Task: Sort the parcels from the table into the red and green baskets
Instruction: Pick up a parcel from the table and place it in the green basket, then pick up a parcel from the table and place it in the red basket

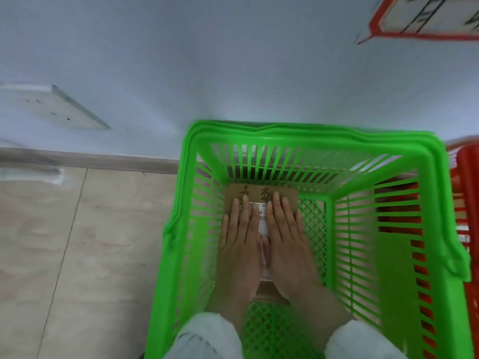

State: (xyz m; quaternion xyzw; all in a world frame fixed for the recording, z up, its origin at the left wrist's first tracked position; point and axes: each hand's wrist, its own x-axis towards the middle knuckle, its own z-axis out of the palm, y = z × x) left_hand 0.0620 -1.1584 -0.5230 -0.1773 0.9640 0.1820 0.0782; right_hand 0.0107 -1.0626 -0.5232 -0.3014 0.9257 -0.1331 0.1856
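Note:
A brown cardboard parcel [283, 194] with black handwritten characters and a white shipping label lies on the floor of the green basket [305, 137], toward its far left side. My left hand [239, 243] and my right hand [286, 239] lie flat on top of the parcel side by side, fingers straight and pointing away from me. They cover most of the parcel and its label. Both wrists end in white sleeves at the bottom edge. The red basket [466, 177] stands directly to the right of the green one, only its left wall showing.
The baskets stand on a beige tiled floor [77, 242] against a pale wall with a grey skirting board. A white socket plate [51, 106] is on the wall at the left. A red-framed sheet [425, 19] hangs at the top right.

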